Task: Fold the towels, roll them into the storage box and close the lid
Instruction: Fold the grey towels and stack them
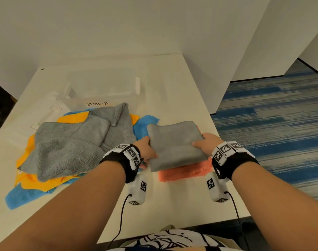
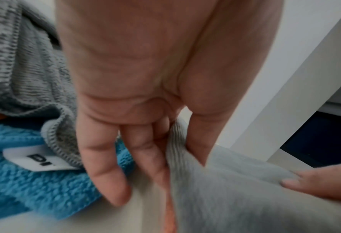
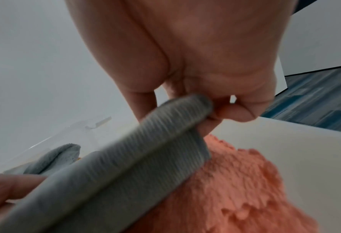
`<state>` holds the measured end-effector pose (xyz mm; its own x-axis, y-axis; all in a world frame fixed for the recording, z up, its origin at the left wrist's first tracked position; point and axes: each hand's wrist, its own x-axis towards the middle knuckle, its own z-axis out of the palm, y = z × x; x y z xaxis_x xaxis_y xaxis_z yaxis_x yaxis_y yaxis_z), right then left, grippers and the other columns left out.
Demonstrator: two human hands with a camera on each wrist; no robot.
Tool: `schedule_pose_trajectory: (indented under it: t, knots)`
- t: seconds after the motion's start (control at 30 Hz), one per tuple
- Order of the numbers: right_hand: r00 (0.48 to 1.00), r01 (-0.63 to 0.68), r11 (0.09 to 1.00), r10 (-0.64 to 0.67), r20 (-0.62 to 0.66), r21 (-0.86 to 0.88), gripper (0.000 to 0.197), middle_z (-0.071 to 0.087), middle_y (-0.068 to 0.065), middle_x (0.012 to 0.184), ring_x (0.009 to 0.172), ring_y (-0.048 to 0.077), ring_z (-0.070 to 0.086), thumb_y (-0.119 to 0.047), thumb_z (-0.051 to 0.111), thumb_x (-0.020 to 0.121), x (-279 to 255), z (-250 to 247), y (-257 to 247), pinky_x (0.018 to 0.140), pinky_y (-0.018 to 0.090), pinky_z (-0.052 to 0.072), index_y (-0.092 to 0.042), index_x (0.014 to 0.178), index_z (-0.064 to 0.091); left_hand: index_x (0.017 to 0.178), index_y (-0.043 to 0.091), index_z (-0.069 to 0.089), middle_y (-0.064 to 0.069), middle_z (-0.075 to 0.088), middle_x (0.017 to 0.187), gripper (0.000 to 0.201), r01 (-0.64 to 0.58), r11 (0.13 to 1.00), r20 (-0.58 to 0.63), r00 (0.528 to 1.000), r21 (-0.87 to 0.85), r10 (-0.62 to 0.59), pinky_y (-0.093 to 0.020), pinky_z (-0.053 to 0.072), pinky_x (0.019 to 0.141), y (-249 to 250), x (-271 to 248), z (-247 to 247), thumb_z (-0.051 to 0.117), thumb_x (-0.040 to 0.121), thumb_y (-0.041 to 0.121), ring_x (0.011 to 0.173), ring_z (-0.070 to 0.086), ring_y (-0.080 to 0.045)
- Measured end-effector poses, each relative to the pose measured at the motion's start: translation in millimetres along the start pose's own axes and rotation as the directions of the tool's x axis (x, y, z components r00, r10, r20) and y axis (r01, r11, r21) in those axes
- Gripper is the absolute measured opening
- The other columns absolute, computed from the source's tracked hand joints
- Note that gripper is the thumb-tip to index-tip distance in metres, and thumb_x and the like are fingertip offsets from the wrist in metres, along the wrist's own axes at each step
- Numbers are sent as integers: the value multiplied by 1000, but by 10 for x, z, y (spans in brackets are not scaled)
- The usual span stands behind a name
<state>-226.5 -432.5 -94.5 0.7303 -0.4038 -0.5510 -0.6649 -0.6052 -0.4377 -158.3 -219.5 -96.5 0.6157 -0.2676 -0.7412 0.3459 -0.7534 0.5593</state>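
Now left hand [image 1: 147, 149] and right hand [image 1: 205, 143] pinch folded grey towel [image 1: 174, 144] by opposite edges, aligning over coral towel [image 1: 186, 172], likely for stacking.

Bare table [image 1: 174, 91] strip right of clear storage box [image 1: 100, 87], running back to wall [image 1: 118, 24]: free. Near edge between forearms: free apart from two wrist-camera units and cables. Left half blocked by loose heap of gray, orange and blue towels [image 1: 67, 142], butting against box front. Right front taken by folded gray towel [image 1: 174, 144] over coral towel [image 1: 183, 173]. White partition [image 1: 227, 60] hems in table's right rear corner.
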Motion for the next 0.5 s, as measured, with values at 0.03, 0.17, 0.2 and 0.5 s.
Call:
schedule_pose_trajectory:
  t: [0.03, 0.17, 0.2, 0.5]
  knots:
    - [1000, 17, 1000, -17, -25, 3, 41, 57, 15, 123, 110, 31, 55, -32, 57, 93, -3, -28, -2, 80, 28, 38, -5, 124, 53, 130, 24, 38, -12, 55, 123, 56, -31, 999, -2, 1000, -15, 31, -54, 55, 85, 17, -5, -1, 69, 85, 13, 104, 63, -33]
    - [998, -3, 998, -1, -62, -60, 40, 57, 14, 122, 110, 30, 54, -31, 57, 94, -28, -103, 18, 76, 26, 35, -6, 124, 52, 132, 30, 32, -12, 56, 121, 67, -66, 996, 27, 997, -54, 68, -53, 55, 84, 30, -9, 38, 73, 82, 10, 100, 65, -34]
    - [998, -36, 995, 32, -47, -94, 42, 57, 14, 123, 112, 30, 54, -32, 57, 93, -31, -98, 33, 77, 26, 36, -5, 125, 51, 132, 29, 31, -12, 55, 121, 69, -61, 997, 34, 997, -43, 63, -51, 56, 84, 21, -8, 60, 74, 81, 10, 99, 65, -33]
    - [981, -184, 948, 193, 11, -261, 47, 58, 13, 123, 113, 27, 57, -32, 65, 89, -48, -14, 124, 84, 29, 44, -4, 124, 50, 138, 13, 32, -17, 53, 123, 72, -37, 983, -89, 995, 178, 53, -44, 57, 84, -16, 25, 138, 74, 80, 8, 101, 65, -32]
